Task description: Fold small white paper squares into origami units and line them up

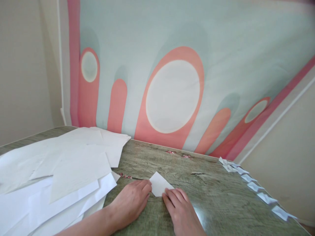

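Observation:
A small piece of white paper (159, 183), with a pointed top and straight edges, lies at the front middle of the wooden-patterned table. My left hand (131, 201) is closed at its left corner, the fingertips together at the edge. At the lower right corner, my right hand (179, 208) has its bent fingers on the paper, pinning it against the tabletop. Both palms face down, and the thumbs are partly hidden. Part of the paper's lower edge shows between the two hands.
Loose white sheets (78, 167) are spread in an overlapping pile at the left. Several small folded paper pieces (267, 198) line the table's right edge. Behind the table (221, 196) hangs a pale green and coral patterned cloth (133, 65).

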`<state>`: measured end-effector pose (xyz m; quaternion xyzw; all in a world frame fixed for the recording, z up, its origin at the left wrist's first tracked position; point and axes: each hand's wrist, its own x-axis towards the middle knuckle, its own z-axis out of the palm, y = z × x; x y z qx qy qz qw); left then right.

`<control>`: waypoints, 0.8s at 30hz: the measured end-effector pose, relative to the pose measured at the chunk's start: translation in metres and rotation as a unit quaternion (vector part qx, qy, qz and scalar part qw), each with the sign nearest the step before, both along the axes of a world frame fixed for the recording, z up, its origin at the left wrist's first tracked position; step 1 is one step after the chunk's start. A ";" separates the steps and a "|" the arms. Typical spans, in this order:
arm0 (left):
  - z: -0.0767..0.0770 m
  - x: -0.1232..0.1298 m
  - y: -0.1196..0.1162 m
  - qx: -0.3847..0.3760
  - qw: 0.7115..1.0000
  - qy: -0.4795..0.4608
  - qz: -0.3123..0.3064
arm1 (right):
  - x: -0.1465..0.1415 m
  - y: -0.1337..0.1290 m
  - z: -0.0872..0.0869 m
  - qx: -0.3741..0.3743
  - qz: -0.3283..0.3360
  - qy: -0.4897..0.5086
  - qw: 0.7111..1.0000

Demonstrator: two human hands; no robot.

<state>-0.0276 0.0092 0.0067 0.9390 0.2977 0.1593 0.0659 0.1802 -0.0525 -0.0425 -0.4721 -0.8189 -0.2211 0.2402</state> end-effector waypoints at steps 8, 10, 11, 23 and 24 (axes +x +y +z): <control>-0.006 -0.001 0.004 0.006 1.000 0.008 0.005 | 0.001 -0.002 -0.001 -0.029 -0.011 0.026 0.999; -0.006 -0.003 0.007 0.036 0.999 0.017 -0.014 | 0.003 -0.001 -0.004 -0.032 -0.005 0.044 0.999; -0.005 -0.004 0.008 0.055 0.998 0.022 -0.027 | 0.004 0.000 -0.006 -0.033 -0.001 0.050 0.998; 0.009 -0.007 0.014 0.139 0.975 0.015 -0.176 | 0.011 -0.002 0.006 -0.135 0.000 0.031 0.990; 0.008 -0.007 0.013 0.143 0.974 0.013 -0.177 | 0.011 -0.002 0.007 -0.143 -0.001 0.044 0.989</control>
